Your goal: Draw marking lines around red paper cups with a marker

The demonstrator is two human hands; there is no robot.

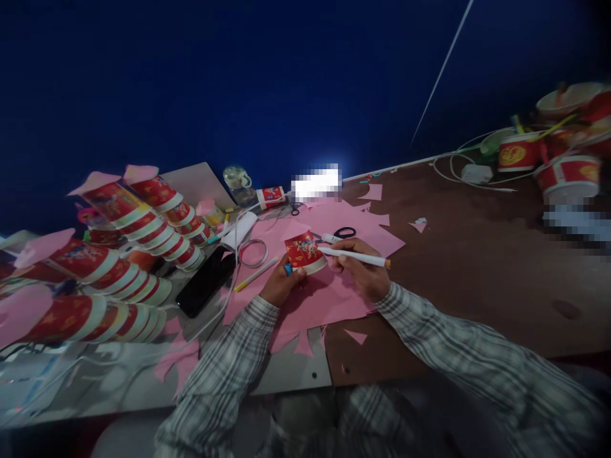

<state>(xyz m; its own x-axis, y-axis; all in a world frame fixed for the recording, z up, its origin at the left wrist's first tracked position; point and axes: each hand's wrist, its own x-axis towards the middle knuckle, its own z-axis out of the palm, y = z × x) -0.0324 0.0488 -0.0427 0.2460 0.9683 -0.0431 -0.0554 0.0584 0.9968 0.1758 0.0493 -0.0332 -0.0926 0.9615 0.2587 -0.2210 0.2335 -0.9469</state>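
My left hand is closed round a red paper cup with a pale rim and a printed figure. Something small and blue shows at its fingers. A white marker with an orange end lies in the grip of my right hand, its tip against or very close to the cup's side. Beneath both hands spread sheets of pink paper. Black-handled scissors rest just beyond the cup. A yellow-and-white marker and a roll of clear tape lie to the left.
Stacked red cups with pink paper tops stand on the left. Near them are a black phone, a white cable and a clear bottle. More cups and a charger occupy the far right. Pink scraps lie about.
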